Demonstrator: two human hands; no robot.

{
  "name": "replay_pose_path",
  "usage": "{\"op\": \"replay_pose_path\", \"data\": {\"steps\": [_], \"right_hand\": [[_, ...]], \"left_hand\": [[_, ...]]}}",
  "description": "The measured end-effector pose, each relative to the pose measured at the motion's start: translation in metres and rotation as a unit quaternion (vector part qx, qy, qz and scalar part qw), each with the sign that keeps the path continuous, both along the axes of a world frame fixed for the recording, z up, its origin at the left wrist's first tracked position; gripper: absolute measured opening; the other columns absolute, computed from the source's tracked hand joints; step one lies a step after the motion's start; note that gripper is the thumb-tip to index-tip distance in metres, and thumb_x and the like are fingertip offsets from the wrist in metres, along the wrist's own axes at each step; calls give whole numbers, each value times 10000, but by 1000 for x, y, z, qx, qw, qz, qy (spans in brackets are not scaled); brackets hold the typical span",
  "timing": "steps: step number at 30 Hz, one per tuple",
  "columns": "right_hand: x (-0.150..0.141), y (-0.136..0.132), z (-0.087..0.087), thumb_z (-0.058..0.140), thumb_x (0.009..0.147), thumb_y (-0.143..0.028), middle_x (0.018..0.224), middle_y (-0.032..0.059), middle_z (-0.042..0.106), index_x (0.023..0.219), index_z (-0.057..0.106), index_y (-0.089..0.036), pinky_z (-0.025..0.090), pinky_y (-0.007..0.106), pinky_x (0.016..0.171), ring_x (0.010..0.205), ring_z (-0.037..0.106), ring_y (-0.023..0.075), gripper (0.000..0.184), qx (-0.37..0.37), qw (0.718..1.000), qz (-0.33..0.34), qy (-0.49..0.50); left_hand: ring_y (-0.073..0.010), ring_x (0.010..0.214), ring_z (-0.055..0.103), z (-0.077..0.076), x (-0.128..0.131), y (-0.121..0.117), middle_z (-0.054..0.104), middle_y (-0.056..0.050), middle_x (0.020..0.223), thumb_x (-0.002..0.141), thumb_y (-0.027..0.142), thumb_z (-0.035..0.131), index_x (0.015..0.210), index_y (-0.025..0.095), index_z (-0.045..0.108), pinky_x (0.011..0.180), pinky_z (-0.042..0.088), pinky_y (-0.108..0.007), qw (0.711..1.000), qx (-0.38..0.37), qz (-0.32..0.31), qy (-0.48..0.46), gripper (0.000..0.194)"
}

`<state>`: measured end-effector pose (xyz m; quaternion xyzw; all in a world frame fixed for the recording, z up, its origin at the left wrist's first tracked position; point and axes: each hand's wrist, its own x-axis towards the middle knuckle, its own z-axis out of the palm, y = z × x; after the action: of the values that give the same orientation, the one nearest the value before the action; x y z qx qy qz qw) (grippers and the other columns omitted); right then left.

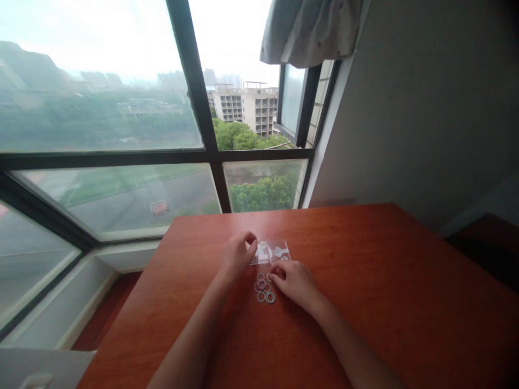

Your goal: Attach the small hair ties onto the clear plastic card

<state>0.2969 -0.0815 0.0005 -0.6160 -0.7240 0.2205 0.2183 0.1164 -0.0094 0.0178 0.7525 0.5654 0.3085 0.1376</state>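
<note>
Rings (264, 289), small and pale, lie in a loose cluster on the red-brown worktop (365, 302), near the middle of its width and just on the near side of a clear plastic packet (271, 252).

Left to right:

- Window (121, 135): fills the far left of the scene, with dark frames and a hazy view of buildings and trees beyond.
- Left hand (237, 255): rests at the left edge of the packet, fingers curled with the tips pinched on that edge. The packet lies flat, its long axis running left to right.
- Rings: directly between the two forearms, nearer than the packet. They lie flat, several touching one another. The count is too small to tell.
- Right hand (295, 281): lies just right of the cluster, palm down, fingertips drawn together at the far right edge of the rings, touching or pinching one; which cannot be told.
- Wall (425, 108): plain, at the far right, with a curtain (310, 29) bunched above.

The right hand is the nearer hand to the rings; the cluster lies to its left. The left hand is apart from the rings, farther away and to their left.
</note>
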Motion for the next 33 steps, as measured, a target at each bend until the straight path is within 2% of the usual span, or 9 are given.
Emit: {"op": "replay_pose_path", "data": {"steps": [13, 27, 33], "right_hand": [[-1, -2, 1, 613, 818, -294, 790, -13, 704, 795, 666, -238, 295, 235, 590, 723, 609, 145, 81, -4, 999, 9, -37], [-5, -10, 12, 549, 851, -253, 867, -11, 717, 839, 668, -247, 338, 238, 637, 799, 635, 152, 120, 5, 993, 75, -90], [-11, -14, 15, 502, 885, -263, 861, 16, 707, 828, 641, -224, 331, 252, 610, 775, 640, 169, 155, 20, 983, 84, -165]], "left_hand": [[-107, 626, 545, 9, -3, -16, 668, -10, 771, 807, 190, 551, 792, 173, 643, 590, 380, -209, 998, -4, -67, -23, 95], [-118, 663, 555, 12, -4, -18, 667, -14, 770, 809, 196, 547, 779, 178, 641, 615, 384, -216, 998, -1, -65, -15, 101], [-120, 660, 554, 11, -4, -18, 664, -15, 764, 802, 189, 544, 778, 177, 642, 613, 385, -218, 998, -4, -66, -19, 102]]}}
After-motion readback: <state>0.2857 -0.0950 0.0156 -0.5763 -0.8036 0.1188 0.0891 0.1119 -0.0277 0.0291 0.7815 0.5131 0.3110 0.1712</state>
